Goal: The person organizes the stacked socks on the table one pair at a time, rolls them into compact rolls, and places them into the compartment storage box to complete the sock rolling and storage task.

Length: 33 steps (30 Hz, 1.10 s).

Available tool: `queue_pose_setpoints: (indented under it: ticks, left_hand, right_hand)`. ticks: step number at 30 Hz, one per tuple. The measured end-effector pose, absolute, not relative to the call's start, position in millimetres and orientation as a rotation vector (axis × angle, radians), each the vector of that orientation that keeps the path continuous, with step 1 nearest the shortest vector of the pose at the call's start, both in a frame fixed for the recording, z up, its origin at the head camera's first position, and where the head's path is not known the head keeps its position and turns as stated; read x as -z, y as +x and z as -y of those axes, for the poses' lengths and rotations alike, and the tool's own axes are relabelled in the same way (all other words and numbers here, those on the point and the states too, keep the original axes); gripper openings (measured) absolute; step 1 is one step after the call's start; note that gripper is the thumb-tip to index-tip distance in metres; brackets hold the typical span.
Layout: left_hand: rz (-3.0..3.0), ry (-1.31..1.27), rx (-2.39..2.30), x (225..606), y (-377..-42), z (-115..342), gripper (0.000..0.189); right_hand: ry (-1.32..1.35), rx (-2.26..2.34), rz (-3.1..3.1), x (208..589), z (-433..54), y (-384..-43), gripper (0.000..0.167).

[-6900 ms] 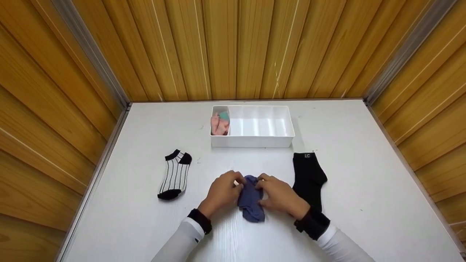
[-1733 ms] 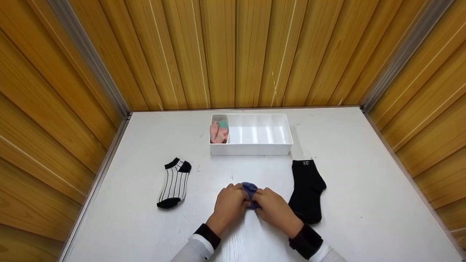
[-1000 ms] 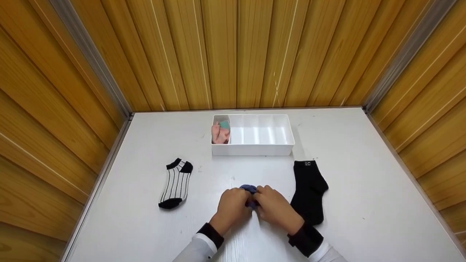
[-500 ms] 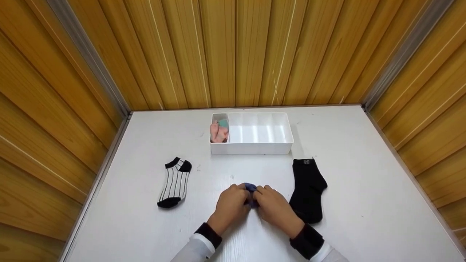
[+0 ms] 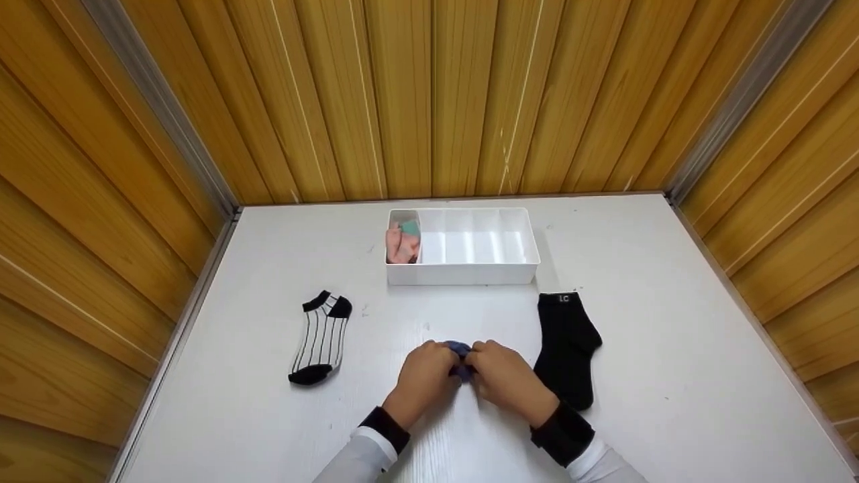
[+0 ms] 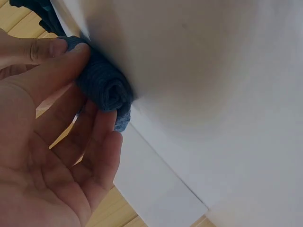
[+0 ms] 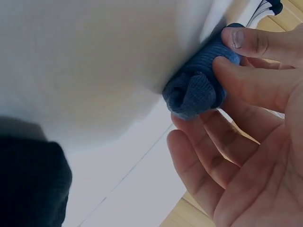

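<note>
A blue sock [image 5: 461,370] is rolled into a compact bundle between my two hands at the front middle of the table. Its spiral end shows in the left wrist view, where the rolled sock [image 6: 106,85] is pinched by thumb and fingers. My left hand [image 5: 427,376] grips the left end of the roll. From the other side my right hand [image 5: 508,381] holds the right end, thumb on the ribbed knit of the sock [image 7: 199,80]. Left of the hands lies a white sock with black stripes [image 5: 323,339]. A flat black sock [image 5: 567,349] lies just beyond my right hand.
Behind the hands stands a white divided box [image 5: 463,274], with a pink and green sock bundle [image 5: 402,245] in its leftmost compartment. Wood-patterned panels [image 5: 429,100] enclose the white table [image 5: 221,402] at the back and sides.
The blue sock lay long and flat at first; it is now rolled up small between both hands. Over the last second the hands have barely moved.
</note>
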<state>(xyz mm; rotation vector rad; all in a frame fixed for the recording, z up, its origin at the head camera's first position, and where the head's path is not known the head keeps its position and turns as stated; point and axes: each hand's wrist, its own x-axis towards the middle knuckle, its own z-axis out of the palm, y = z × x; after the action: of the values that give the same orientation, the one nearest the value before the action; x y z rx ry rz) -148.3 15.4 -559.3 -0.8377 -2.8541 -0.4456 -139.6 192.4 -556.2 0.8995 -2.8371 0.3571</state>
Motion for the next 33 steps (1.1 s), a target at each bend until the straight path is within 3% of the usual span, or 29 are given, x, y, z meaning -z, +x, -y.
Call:
queue_pose_setpoints:
  ticks: [8, 17, 25, 33]
  left_hand:
    - [2.870, -0.839, 0.528, 561.5, -151.0, -10.9, 0.007]
    - [2.899, -0.876, 0.621, 561.1, -155.0, -5.1, 0.005]
    - [2.812, -0.808, 0.395, 558.3, -153.5, -10.6, 0.023]
    - [2.838, -0.809, 0.491, 561.7, -154.5, -10.7, 0.014]
  right_hand:
    - [0.865, -0.242, 2.760, 563.0, -188.6, -136.3, 0.031]
    - [0.878, -0.396, 2.761, 565.4, -189.0, -139.9, 0.026]
    - [0.837, -0.506, 2.831, 557.1, -194.1, -146.7, 0.017]
    - [0.862, -0.445, 2.833, 558.8, -191.2, -142.9, 0.022]
